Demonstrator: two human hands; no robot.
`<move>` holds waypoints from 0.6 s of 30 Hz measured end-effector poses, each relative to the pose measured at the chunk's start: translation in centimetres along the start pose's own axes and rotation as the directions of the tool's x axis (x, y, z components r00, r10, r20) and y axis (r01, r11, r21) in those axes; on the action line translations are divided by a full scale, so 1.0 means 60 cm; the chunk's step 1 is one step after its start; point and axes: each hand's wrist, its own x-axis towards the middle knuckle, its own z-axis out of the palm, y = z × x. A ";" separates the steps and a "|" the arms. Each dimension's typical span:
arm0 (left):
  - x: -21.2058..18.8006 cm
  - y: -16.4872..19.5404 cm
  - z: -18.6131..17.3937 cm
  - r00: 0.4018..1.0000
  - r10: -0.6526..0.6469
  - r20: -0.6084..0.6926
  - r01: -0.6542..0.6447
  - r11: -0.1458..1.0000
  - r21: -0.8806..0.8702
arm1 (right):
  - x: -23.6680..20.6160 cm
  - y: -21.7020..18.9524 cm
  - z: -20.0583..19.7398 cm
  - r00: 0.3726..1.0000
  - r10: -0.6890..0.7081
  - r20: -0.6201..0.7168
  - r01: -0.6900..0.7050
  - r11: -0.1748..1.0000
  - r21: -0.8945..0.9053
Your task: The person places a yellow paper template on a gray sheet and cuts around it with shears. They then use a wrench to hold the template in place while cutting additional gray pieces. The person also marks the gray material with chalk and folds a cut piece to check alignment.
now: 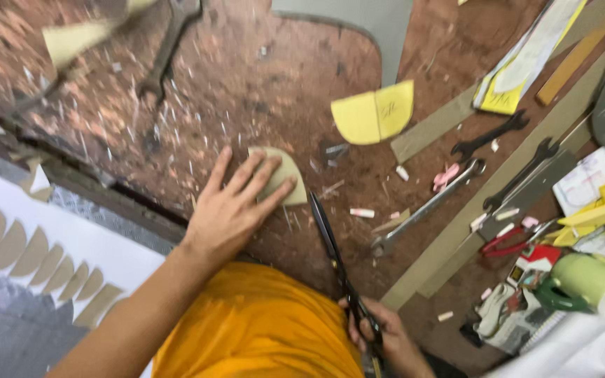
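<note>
Single head view, worn on the person, looking steeply down and forward over an orange shirt [257,329] at a brown bench [246,77]. Close range: left hand [232,206] sits mid-frame, right hand [386,339] at the bottom edge. Bench runs beyond both hands to the top edge. Frame tilted, upper left blurred. No second view to overlap.

Bare bench [246,77] lies open ahead (chips only); wrenches [498,161] crowd the right.
</note>
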 end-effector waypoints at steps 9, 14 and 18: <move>-0.007 -0.001 0.016 1.000 -0.010 -0.010 0.010 1.000 -0.006 | 0.034 -0.048 0.020 0.999 -0.022 -0.045 0.019 0.998 -0.060; -0.007 -0.005 0.018 0.999 -0.010 -0.037 0.009 1.000 -0.028 | 0.034 -0.048 0.042 0.993 0.016 -0.116 -0.023 0.998 -0.057; -0.011 -0.005 0.018 0.999 -0.013 -0.031 0.012 1.000 -0.027 | 0.046 -0.036 0.056 0.990 -0.108 -0.088 0.100 0.991 -0.091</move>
